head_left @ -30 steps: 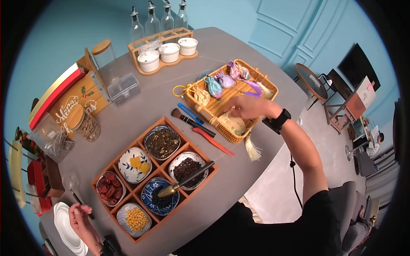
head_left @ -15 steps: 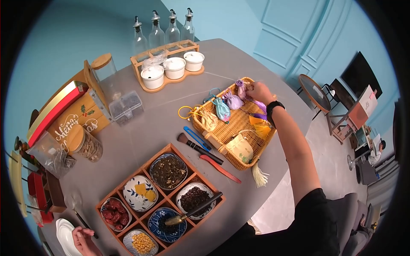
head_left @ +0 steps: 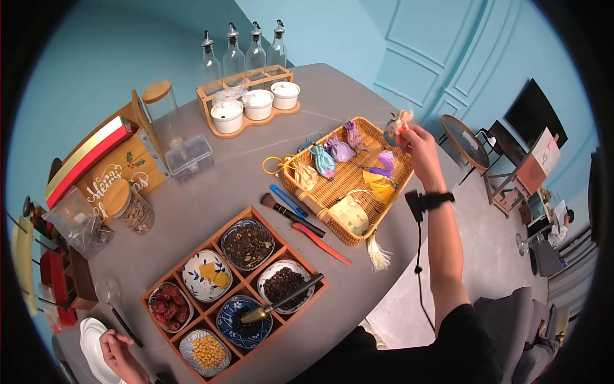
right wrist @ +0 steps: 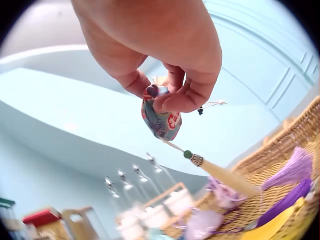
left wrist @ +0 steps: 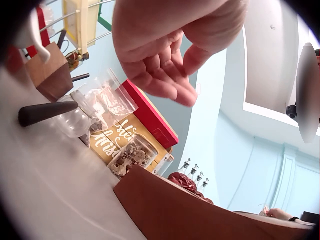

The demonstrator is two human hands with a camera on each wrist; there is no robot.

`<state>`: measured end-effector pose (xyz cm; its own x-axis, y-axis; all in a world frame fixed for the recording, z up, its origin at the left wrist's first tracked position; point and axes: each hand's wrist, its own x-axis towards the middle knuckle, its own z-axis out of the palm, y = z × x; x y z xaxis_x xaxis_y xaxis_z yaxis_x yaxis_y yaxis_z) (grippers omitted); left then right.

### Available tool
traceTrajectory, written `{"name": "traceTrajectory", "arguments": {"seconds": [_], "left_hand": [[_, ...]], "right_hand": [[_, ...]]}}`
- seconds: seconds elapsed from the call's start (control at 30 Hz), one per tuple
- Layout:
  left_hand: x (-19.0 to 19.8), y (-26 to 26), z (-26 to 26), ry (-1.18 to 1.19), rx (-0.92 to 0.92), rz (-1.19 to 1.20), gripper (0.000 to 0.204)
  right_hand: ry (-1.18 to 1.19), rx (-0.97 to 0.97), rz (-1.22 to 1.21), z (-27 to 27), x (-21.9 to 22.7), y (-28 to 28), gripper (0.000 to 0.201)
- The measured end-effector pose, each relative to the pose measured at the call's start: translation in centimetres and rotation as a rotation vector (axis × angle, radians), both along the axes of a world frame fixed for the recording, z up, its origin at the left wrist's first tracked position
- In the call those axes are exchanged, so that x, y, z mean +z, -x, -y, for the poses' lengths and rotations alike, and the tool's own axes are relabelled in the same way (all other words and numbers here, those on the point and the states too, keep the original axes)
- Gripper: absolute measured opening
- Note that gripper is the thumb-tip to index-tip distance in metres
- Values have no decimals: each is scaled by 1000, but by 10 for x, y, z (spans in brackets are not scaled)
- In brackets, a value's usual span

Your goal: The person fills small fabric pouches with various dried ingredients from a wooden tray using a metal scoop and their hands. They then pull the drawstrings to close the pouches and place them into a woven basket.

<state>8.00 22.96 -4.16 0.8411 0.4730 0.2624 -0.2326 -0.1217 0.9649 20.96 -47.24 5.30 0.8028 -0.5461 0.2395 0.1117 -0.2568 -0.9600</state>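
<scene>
My right hand [head_left: 422,148] pinches a small patterned sachet [head_left: 393,131] above the far right edge of the wicker basket [head_left: 312,206]. In the right wrist view the sachet [right wrist: 161,117] is blue with red print, and a green bead and cream tassel [right wrist: 227,179] hang from it. Inside the basket lie a lilac pouch [head_left: 342,150], a teal pouch [head_left: 323,160], cream pouches and purple and yellow tassels. My left hand [head_left: 121,357] hangs loosely curled by the white plates [head_left: 96,345], holding nothing; the left wrist view shows its fingers [left wrist: 167,80] bent and relaxed.
A divided wooden box [head_left: 238,281] holds several bowls of dried ingredients, with a scoop [head_left: 281,301] across two. Between box and basket lie a brush [head_left: 281,208], a blue cutter [head_left: 288,200] and a red tool [head_left: 323,244]. Jars [head_left: 131,208] and a bottle rack [head_left: 246,80] stand behind.
My right hand moved from over the basket's front to its far end, took hold of the patterned sachet and lifted it out to the right. The left hand stayed near the plates.
</scene>
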Motion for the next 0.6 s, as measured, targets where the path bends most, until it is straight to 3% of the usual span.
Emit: {"name": "traceTrajectory", "arguments": {"seconds": [0.1,0.17,0.3,0.37,0.4,0.43,0.5,0.53,0.57,0.6], "left_hand": [[7,7,-13,-68,4,1,21],[12,8,-18,55,38,29,19],[53,44,42,18,-223,52,20],[61,65,79,-217,-304,-98,30],[73,75,113,-275,-366,-142,35],[83,83,144,-329,-427,-186,43],[74,89,178,-205,-676,-192,65],[82,84,197,-434,-744,-38,59],[76,83,203,-506,-774,-39,88],[78,81,217,-488,-752,-43,85]], "right_hand": [[-160,187,146,-43,3,68,26],[-216,248,181,-83,2,109,30],[-227,411,194,-153,-16,169,33],[-319,689,158,-189,-19,190,34],[-77,827,208,-196,-29,189,36],[-73,906,199,-210,-31,191,37],[-34,1039,138,-234,-31,190,36],[-54,1069,127,-241,-33,190,36],[-16,1072,145,-247,-35,190,35],[17,1076,164,-254,-39,191,33]]}}
